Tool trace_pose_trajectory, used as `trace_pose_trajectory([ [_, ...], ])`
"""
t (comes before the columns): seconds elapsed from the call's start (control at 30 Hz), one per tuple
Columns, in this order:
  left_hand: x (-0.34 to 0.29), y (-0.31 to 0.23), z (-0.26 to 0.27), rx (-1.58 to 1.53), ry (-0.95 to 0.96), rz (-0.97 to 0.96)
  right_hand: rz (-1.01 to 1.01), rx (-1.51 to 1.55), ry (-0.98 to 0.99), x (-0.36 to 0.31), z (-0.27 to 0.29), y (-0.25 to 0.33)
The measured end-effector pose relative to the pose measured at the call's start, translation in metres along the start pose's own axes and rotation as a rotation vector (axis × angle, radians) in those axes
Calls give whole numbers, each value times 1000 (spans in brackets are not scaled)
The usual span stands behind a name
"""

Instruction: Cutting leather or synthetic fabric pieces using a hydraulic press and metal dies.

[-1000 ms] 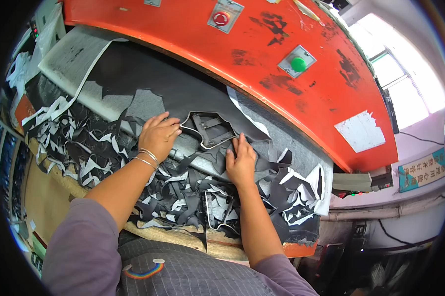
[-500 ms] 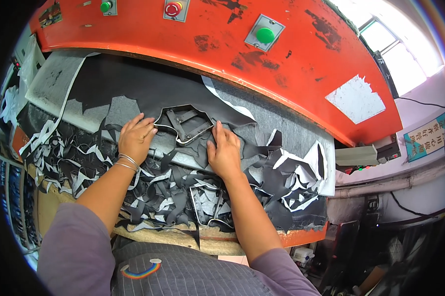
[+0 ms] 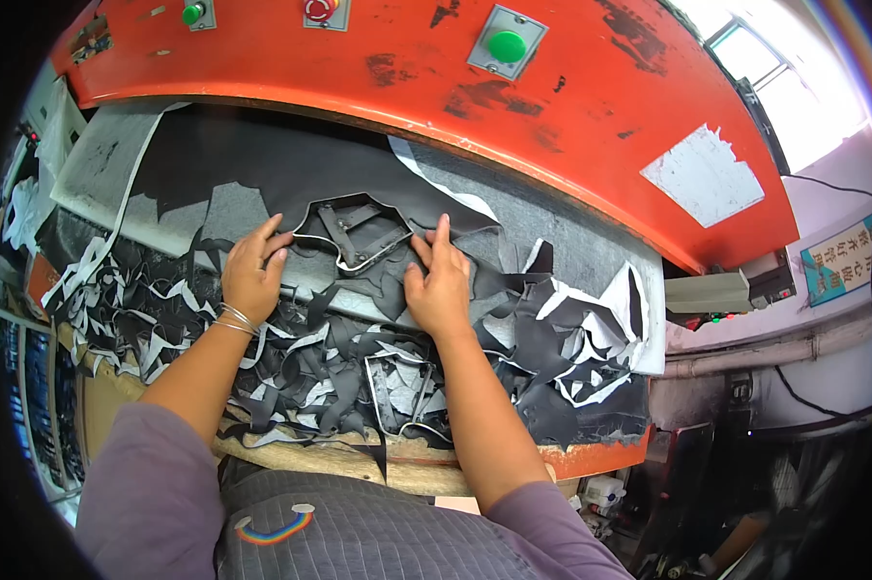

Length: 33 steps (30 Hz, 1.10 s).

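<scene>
A metal-strip cutting die (image 3: 334, 230) with inner crossbars lies on the near edge of a dark leather sheet (image 3: 223, 155). My left hand (image 3: 252, 263) is open at the die's left corner, its fingertips touching or almost touching the rim. At the right corner, my right hand (image 3: 442, 282) is open too, fingers spread and the index pointing up off the rim. Neither hand grips the die. Another metal die (image 3: 379, 396) lies among leather offcuts (image 3: 301, 387), just left of my right forearm.
Above the work surface stands an orange machine beam (image 3: 378, 106) with green buttons (image 3: 506, 46) and a red knob (image 3: 320, 8). Black and white scraps (image 3: 591, 338) heap up on the right. A wooden edge (image 3: 330, 464) runs along the front.
The view has shifted slightly. My right index finger has lifted away from the die's rim, and my left fingers have shifted at its left corner. The die stays in about the same place on the leather.
</scene>
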<state>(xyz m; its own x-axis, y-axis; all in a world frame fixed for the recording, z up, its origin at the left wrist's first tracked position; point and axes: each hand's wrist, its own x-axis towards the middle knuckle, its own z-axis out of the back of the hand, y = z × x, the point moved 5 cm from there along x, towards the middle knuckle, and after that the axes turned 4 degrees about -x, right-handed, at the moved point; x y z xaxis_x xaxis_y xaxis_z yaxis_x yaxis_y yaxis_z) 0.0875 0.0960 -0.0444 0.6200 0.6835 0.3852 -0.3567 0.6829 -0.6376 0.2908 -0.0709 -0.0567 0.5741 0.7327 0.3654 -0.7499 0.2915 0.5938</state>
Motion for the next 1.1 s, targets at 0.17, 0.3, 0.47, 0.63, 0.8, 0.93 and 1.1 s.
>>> trace_pose_trajectory([
  [0.17, -4, 6, 2, 58, -69, -122, 1, -53, 48, -2, -7, 5],
  [0.3, -9, 9, 8, 108, -83, -160, -5, -81, 35, -5, -11, 12],
  [0.47, -10, 17, 12, 107, -27, -145, 20, -135, 24, -8, -18, 16],
  [0.63, -6, 20, 14, 83, -50, -158, 26, -176, 21, -4, -22, 18],
  [0.8, -4, 24, 18, 99, -54, -192, 30, -219, 19, -4, -23, 24],
  [0.93, -7, 35, 20, 75, -46, -184, 38, -257, 31, -5, -31, 28],
  [1.1, 0, 38, 31, 36, -13, -183, 48, -277, 26, 0, -30, 39],
])
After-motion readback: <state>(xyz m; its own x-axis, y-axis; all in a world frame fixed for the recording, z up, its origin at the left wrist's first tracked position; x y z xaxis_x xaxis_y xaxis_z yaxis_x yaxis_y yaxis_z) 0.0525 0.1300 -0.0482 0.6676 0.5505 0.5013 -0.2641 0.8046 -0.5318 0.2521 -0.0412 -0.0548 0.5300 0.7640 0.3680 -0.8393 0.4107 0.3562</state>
